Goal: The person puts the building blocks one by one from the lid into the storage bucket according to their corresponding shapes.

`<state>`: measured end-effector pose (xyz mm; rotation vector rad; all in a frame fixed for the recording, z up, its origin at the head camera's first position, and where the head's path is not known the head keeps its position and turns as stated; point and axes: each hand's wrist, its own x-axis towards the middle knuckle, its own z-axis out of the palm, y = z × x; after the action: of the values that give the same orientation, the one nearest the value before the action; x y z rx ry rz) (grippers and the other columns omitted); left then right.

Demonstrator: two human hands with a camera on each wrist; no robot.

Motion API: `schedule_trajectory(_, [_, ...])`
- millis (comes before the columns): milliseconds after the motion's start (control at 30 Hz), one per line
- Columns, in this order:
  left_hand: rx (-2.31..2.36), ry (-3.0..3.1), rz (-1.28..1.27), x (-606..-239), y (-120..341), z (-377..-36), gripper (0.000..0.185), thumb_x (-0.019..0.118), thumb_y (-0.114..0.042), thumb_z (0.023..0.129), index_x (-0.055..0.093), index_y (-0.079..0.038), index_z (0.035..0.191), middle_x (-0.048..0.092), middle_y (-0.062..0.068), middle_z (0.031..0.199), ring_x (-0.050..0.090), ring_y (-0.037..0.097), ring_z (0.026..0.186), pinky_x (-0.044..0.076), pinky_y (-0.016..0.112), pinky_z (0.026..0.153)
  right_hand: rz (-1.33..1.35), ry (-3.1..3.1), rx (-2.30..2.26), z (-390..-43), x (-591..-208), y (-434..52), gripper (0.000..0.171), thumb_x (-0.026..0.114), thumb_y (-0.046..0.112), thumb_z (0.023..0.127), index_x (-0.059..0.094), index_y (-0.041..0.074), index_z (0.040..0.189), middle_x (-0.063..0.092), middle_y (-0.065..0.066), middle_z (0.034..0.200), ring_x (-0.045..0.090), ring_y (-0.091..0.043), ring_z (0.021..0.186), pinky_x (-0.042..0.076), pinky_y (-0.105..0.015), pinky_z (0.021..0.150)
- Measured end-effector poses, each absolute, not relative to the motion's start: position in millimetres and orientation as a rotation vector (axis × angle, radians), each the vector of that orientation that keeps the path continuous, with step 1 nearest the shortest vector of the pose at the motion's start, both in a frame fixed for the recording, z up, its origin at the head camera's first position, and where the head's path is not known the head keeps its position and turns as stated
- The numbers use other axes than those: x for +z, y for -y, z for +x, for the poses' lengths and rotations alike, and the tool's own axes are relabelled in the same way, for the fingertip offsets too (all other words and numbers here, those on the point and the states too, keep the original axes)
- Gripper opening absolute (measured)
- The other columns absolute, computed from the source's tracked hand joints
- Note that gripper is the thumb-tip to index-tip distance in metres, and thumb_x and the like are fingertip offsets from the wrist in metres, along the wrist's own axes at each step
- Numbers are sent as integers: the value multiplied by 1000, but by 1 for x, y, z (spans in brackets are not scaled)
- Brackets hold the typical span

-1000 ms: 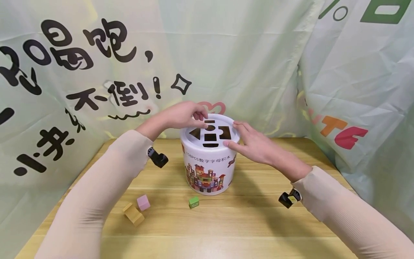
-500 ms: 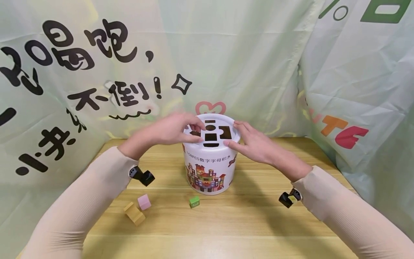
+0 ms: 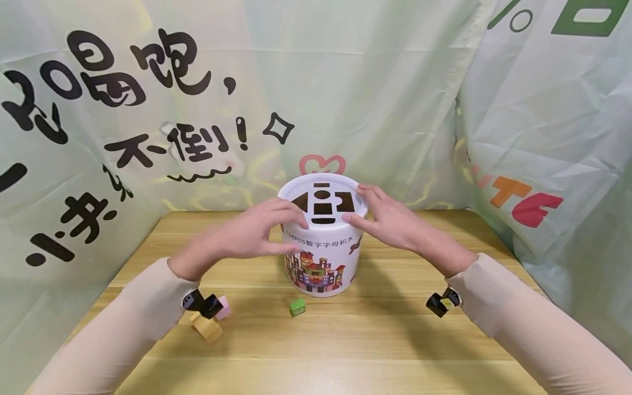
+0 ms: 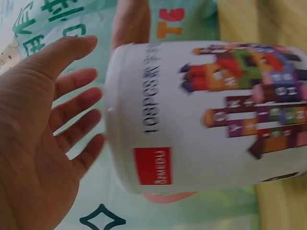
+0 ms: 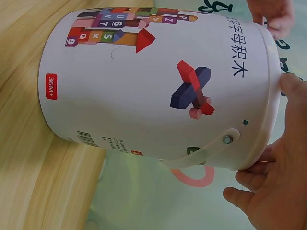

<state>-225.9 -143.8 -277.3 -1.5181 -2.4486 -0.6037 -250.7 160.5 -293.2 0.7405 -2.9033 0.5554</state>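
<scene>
Left hand (image 3: 254,227), fingers apart, is at eight o'clock of the upright block bucket (image 3: 336,255) on the tabletop (image 3: 345,340); right hand (image 3: 395,219), fingers spread, touches its rim at three. Left wrist: fingertips (image 4: 93,143) just beside the rim. Right wrist: thumb (image 5: 291,86) against it.

The tabletop (image 3: 365,340) is seen from up at the head, facing forward and down; the same bucket (image 3: 323,244) is caught sideways, way closer, in both wrist views.

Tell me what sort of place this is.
Probably an improvised tabletop recording booth: printed fabric sheets hang behind and beside a wooden table, a toy-block bucket stands on it, and wrist cameras are being worn.
</scene>
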Motion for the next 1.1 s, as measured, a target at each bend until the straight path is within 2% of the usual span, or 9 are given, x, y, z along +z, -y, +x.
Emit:
schedule_trajectory(167, [-567,2334,-1528,-297,149,-214,40,77,-33,84,64,-11,114,57,4,124,49,22,118,41,44,105,738,2898,560,-251,-293,-161,92,43,70,92,26,3,153,25,-16,157,38,-40,135,35,-56,107])
schedule_trajectory(367, [-538,2410,-1504,-324,152,-202,48,75,-41,85,61,-10,120,57,4,125,49,22,122,41,43,106,736,2896,567,-251,-293,-160,92,43,69,92,27,3,153,24,-16,157,38,-40,135,35,-55,108])
schedule_trajectory(600, [-479,2606,-1369,-358,154,-195,64,71,-50,85,56,-13,135,55,4,134,49,23,127,39,44,108,732,2900,573,-251,-295,-160,92,44,70,92,27,3,153,24,-15,157,39,-40,134,35,-56,107])
schedule_trajectory(733, [-485,2720,-1269,-374,154,-192,68,71,-51,85,54,-13,138,56,4,136,50,24,127,38,47,108,731,2901,573,-252,-295,-160,93,44,70,91,27,3,153,24,-15,158,39,-40,135,35,-56,108])
schedule_trajectory(967, [-577,2850,-1153,-395,151,-190,70,73,-52,82,55,-12,137,58,7,135,54,27,124,41,49,105,730,2895,575,-252,-295,-160,92,44,70,92,27,4,153,24,-15,158,38,-40,134,35,-56,107])
schedule_trajectory(1100, [-649,2935,-1103,-408,149,-191,67,72,-55,82,59,-13,133,64,4,124,60,20,112,47,45,98,726,2895,577,-251,-295,-160,92,44,70,91,27,4,153,24,-15,158,38,-40,135,35,-56,108])
